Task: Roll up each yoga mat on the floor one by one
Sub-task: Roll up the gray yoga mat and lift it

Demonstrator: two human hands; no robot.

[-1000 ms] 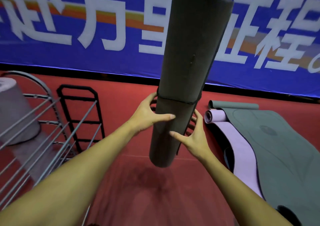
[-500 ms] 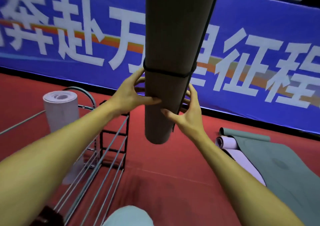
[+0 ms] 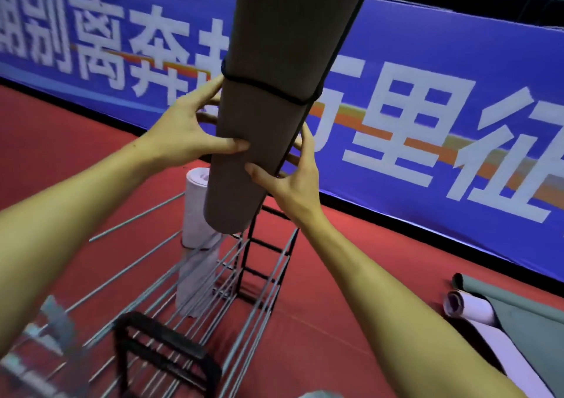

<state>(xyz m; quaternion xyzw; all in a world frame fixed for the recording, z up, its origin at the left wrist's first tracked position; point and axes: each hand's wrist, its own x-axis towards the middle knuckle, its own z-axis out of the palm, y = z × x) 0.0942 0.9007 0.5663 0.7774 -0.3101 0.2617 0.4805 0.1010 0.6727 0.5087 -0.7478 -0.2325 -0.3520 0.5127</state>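
We see both forearms bare to the frame edge, no sleeves in view. Left hand and right hand: no gloves, rings, watch or wristbands visible. Nails short, unpainted as far as we can tell.

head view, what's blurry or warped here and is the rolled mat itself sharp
Head view: the rolled mat and both gripping hands, left hand and right hand, read fairly sharp; the banner lettering smears at far left, and the wire rack streaks with motion blur at bottom left. The wide-angle lens bows the banner edge. Lighting is even, without glare.
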